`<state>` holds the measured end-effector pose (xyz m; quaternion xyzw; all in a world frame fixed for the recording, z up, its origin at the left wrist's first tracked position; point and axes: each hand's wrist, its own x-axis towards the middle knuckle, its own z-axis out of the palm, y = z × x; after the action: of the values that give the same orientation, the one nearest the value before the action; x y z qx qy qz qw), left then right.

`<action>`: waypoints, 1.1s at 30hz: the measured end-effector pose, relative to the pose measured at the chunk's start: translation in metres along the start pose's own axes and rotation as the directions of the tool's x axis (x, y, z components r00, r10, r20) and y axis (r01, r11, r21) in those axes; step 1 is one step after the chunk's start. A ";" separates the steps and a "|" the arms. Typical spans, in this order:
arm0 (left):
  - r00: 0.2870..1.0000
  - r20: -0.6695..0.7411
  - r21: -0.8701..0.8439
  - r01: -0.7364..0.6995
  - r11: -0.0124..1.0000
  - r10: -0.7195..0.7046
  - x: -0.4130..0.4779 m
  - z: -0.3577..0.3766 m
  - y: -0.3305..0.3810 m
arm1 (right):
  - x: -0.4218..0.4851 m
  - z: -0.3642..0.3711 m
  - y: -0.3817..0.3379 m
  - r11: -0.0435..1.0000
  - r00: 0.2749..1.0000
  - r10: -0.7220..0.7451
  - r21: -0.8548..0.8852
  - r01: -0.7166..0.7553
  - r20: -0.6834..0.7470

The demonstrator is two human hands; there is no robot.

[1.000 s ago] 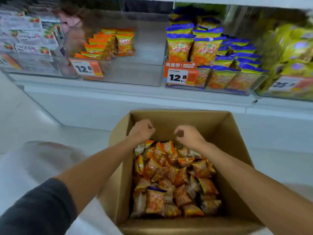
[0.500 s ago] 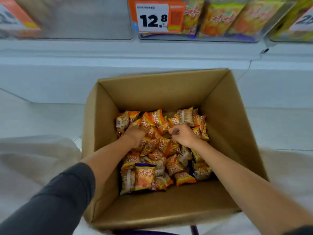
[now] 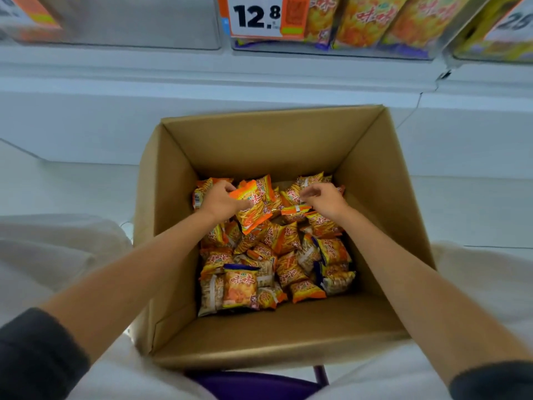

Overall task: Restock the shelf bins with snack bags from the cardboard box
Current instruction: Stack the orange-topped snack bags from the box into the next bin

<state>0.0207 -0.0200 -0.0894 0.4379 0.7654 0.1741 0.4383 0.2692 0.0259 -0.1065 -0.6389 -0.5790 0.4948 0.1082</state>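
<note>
My left hand (image 3: 220, 202) grips one glossy orange foil snack bag (image 3: 253, 209) by its edge, over the loose pile (image 3: 277, 255) inside the open brown cardboard box (image 3: 372, 197). My right hand (image 3: 324, 199) curls over the pile, and I cannot tell whether it holds anything. I worry the slick foil slips from that edge pinch on the lift to the clear plastic shelf bins (image 3: 129, 27) above.

Above the far wall of the cardboard box (image 3: 259, 140), a white-and-orange price tag (image 3: 256, 15) is showing "12.8" in black. Just right of that tag, the binned bags (image 3: 372, 18) are carrying red "味味". Farther right, a second tag (image 3: 516, 21) is showing only "25", cut by the frame edge. Inside the box, toward its near wall, a blue-topped bag (image 3: 240, 287) is bearing "味味". The orange snack bag (image 3: 252, 210) in the left hand (image 3: 219, 200) is showing red characters too creased to read.
</note>
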 end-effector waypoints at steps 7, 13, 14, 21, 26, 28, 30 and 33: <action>0.945 0.209 -0.523 0.325 0.788 -0.251 -0.004 0.019 -0.017 | 0.038 0.019 0.042 0.792 0.989 0.017 -0.606 0.078 0.150; 0.965 0.152 -0.379 0.255 0.889 -0.212 -0.004 0.026 -0.030 | 0.041 0.054 0.066 0.544 0.980 -0.129 -0.816 0.197 0.151; 0.973 0.117 -0.311 0.224 0.924 -0.197 -0.005 0.026 -0.030 | 0.040 0.053 0.067 0.574 0.980 -0.145 -0.795 0.193 0.133; 0.976 0.121 -0.281 0.208 0.937 -0.181 0.002 0.019 -0.020 | 0.025 0.000 -0.018 0.974 0.970 -0.208 -0.066 0.217 0.126; 0.935 0.330 -0.491 0.284 0.824 -0.126 -0.006 0.004 0.015 | -0.002 -0.007 -0.079 0.964 0.916 -0.243 -0.027 0.265 0.320; 0.939 0.339 -0.496 0.228 0.838 -0.055 -0.013 -0.005 0.027 | -0.015 -0.008 -0.100 0.957 0.919 -0.278 0.002 0.289 0.279; 0.954 0.300 -0.535 0.147 0.832 0.025 -0.019 -0.019 0.038 | -0.027 -0.012 -0.120 0.961 0.933 -0.276 0.075 0.265 0.231; 0.971 0.219 -0.602 0.053 0.797 0.101 -0.025 -0.052 0.052 | -0.041 -0.021 -0.149 0.947 0.927 -0.200 0.304 0.100 0.318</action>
<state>0.0102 -0.0059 -0.0136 0.3030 0.6055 0.3603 0.6417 0.1975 0.0460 0.0302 -0.4739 -0.5598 0.6666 0.1331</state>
